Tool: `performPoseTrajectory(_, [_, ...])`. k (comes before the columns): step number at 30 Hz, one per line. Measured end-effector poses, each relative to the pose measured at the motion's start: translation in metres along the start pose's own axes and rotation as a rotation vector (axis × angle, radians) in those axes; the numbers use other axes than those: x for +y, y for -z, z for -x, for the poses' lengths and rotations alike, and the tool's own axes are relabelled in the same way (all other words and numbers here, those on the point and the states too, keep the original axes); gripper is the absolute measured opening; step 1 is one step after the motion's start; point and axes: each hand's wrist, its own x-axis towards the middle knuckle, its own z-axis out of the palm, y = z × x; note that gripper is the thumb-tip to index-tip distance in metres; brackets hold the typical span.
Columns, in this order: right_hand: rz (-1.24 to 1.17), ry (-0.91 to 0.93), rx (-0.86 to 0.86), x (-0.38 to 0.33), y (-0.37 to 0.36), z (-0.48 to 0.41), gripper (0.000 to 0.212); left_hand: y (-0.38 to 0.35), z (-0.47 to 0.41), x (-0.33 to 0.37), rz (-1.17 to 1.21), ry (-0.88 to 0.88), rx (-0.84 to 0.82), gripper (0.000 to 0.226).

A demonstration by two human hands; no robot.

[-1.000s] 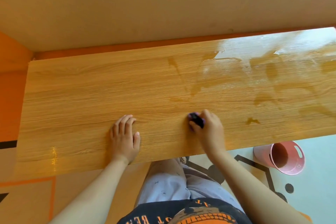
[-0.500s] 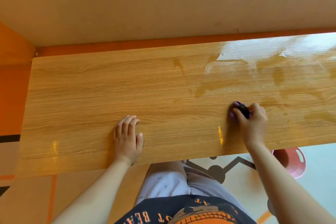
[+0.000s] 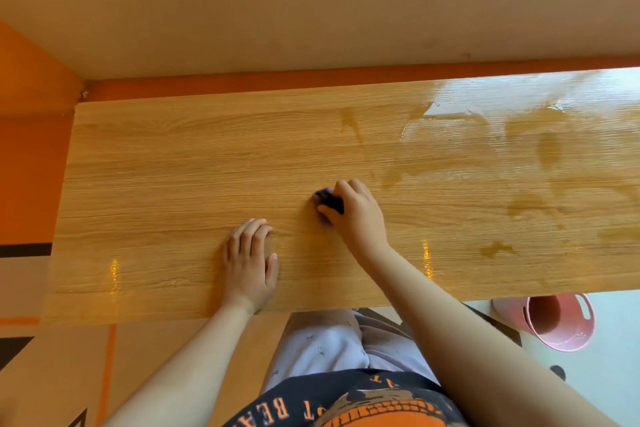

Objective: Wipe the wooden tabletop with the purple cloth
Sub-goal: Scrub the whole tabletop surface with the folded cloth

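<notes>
Where it fills the middle of the view, the wooden tabletop (image 3: 173, 166) lies with its long axis running left to right. Its grain follows that line, and its far long edge meets an orange strip (image 3: 242, 81) at the foot of a beige wall (image 3: 311, 3). Wet patches (image 3: 450, 121) shine on the tabletop's right half, thickest toward its far right corner, while its left half looks matt. Below the middle of the tabletop's near edge show the person's pale trousers (image 3: 329, 350) and a dark shirt with orange print (image 3: 363, 409). A pink bucket (image 3: 561, 326) sits on the floor just past that near edge, toward the right, with its rim partly hidden by the edge. The left hand (image 3: 247, 263) lies palm down on the tabletop close to the near edge, a little left of middle. Its fingers are straight, close together and aimed at the far edge. The right hand (image 3: 356, 215) is just right of it and farther in, with its fingers curled over the purple cloth (image 3: 325, 199), pressing it to the wood. That cloth is a small bunched wad about midway along the tabletop, just left of the nearest wet streaks. Only its left side peeks out past the fingertips, so which way its long axis runs cannot be told.
</notes>
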Motion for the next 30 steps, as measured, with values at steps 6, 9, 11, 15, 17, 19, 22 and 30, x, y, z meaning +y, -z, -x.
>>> performPoseTrajectory(6, [-0.089, -0.189, 0.194, 0.053, 0.044, -0.021, 0.026, -0.002, 0.000, -0.001, 0.025, 0.006, 0.007, 0.044])
performPoseTrajectory(9, [-0.049, -0.310, 0.302, 0.089, 0.079, -0.016, 0.026, -0.004, 0.000, -0.002, 0.027, 0.014, 0.000, 0.045])
performPoseTrajectory(11, [-0.013, -0.358, 0.333, 0.103, 0.095, -0.011, 0.027, -0.005, 0.000, -0.002, 0.034, 0.011, -0.002, 0.044])
performPoseTrajectory(15, [0.036, -0.368, 0.306, 0.098, 0.096, -0.012, 0.024, 0.002, -0.002, 0.001, 0.111, 0.023, 0.044, 0.040])
performPoseTrajectory(17, [0.051, -0.333, 0.260, 0.083, 0.082, -0.015, 0.024, 0.006, -0.010, 0.006, 0.104, 0.033, 0.084, 0.040])
performPoseTrajectory(19, [0.062, -0.240, 0.187, 0.061, 0.060, -0.016, 0.023, 0.008, -0.029, 0.015, 0.118, 0.030, 0.136, 0.040])
performPoseTrajectory(22, [0.045, -0.073, 0.069, 0.025, 0.023, -0.022, 0.025, 0.006, -0.073, 0.032, 0.165, 0.042, 0.200, 0.039])
performPoseTrajectory(30, [-0.065, -0.145, 0.170, 0.047, 0.041, -0.067, 0.024, -0.011, -0.143, 0.050, 0.086, 0.077, 0.197, 0.037])
